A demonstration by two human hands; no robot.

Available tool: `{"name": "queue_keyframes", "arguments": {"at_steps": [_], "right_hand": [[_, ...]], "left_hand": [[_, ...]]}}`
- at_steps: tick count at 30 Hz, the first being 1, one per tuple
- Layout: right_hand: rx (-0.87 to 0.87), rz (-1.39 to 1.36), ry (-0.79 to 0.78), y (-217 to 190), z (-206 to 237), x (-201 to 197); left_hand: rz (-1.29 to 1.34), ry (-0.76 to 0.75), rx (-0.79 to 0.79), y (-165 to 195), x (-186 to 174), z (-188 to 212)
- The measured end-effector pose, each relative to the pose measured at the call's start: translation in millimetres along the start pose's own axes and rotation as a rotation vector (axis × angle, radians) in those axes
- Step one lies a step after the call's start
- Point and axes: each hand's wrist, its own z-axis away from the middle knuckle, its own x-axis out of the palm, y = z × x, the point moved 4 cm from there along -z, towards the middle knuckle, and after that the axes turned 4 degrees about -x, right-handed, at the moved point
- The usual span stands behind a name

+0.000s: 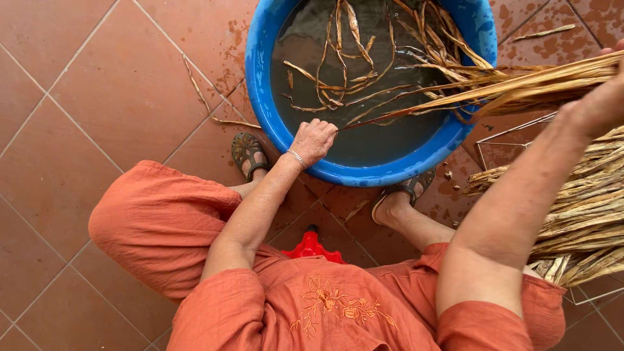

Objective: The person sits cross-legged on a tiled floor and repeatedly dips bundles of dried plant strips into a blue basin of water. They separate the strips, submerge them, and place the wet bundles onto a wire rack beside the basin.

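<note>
Bundle of dried leaves (520, 81) is reaching from the right frame edge over the far-right rim of the blue basin (260, 84); right hand (601, 97) is gripping it, fingers cut off by the frame so closure's hard to judge. Left hand (313, 140) is pinching one thin strip (390, 110) at the basin's near rim. Basin's far side is cropped; bare tile floor (84, 97) is lying open to the left, a stack of dried leaves (585, 208) crowding the right.

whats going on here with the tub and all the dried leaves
A seated person in orange clothes leans over a blue tub of water with dried strips floating in it. The left hand rests at the tub's near rim, pinching the end of one long strip. The right hand holds a bundle of dried leaves over the tub. More leaves lie stacked alongside.
</note>
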Motion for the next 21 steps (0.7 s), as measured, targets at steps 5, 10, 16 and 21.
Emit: {"name": "queue_keyframes", "arguments": {"at_steps": [5, 10, 16, 21], "right_hand": [[-0.233, 0.161, -0.134, -7.8, 122.6, 85.5], [-0.022, 0.195, -0.721, 10.2, 232.9, 147.4], [0.541, 0.1, -0.732, 34.7, 273.7, 155.4], [0.446, 0.197, -0.635, 47.5, 269.4, 152.1]], "left_hand": [[-0.393, -0.163, -0.169, -22.7, 3.0, -19.9], [0.056, 0.019, -0.292, -64.5, 10.1, -71.8], [0.529, 0.31, -0.601, -90.4, 34.3, -167.0], [0.305, 0.491, -0.64, -77.3, 24.9, -223.5]]}}
